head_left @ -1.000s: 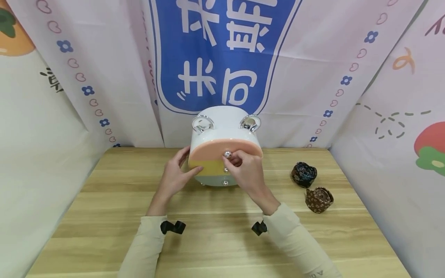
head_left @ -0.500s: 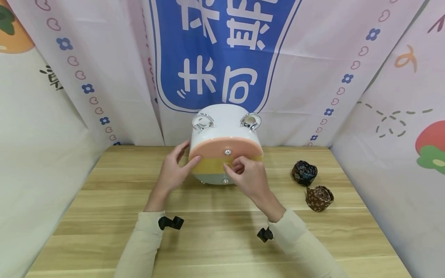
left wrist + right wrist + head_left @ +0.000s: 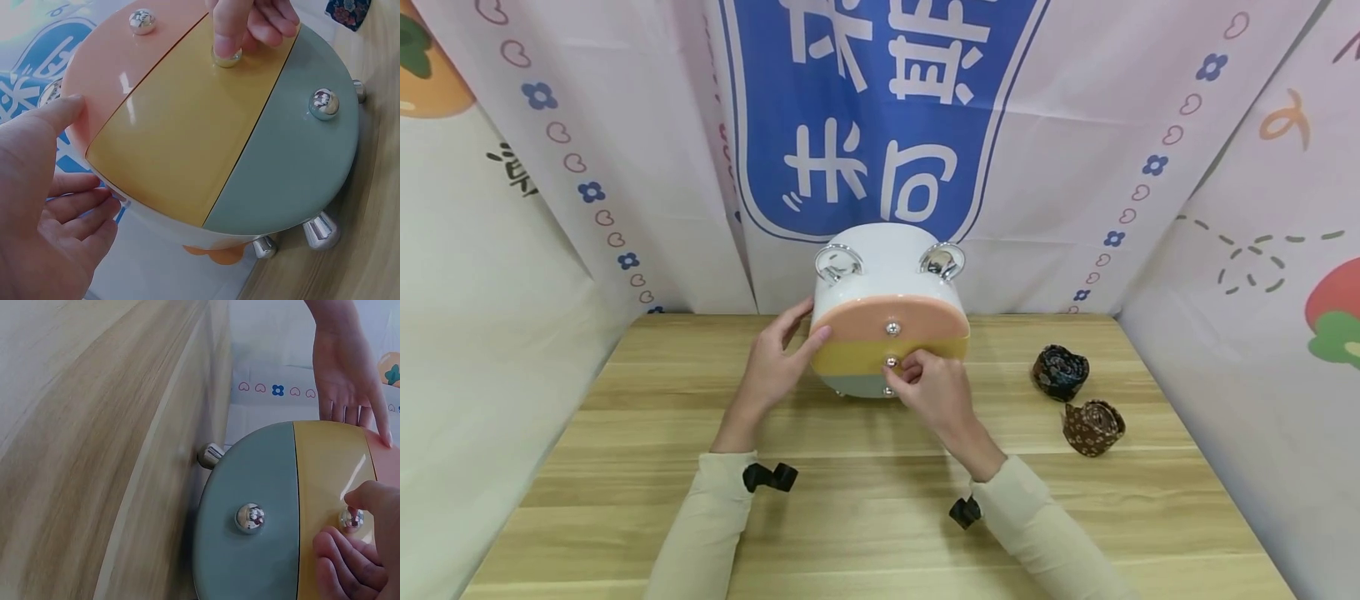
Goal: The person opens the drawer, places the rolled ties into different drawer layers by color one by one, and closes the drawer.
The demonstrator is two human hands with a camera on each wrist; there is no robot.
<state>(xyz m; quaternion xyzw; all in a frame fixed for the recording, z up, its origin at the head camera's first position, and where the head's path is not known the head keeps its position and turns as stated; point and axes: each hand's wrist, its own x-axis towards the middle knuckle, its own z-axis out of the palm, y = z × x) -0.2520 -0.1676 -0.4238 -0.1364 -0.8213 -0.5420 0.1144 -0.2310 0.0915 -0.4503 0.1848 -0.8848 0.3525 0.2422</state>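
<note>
Cabinet (image 3: 865, 315) is standing on the table (image 3: 850, 517), just ahead of and between both hands. The left hand (image 3: 775, 362) is lying open, its thumb touching the pink front (image 3: 106, 78) near the edge, its fingers extending beside the cabinet's side. The right hand (image 3: 938, 390) is nearly closed, holding the yellow drawer's (image 3: 175, 131) knob (image 3: 351, 520) with thumb and curled fingers. A black roll (image 3: 1060, 372) and a brown roll (image 3: 1093, 427) are resting to its right.

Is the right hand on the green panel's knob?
No, the right hand is at the yellow panel's knob, and the green panel's knob is bare.
</note>
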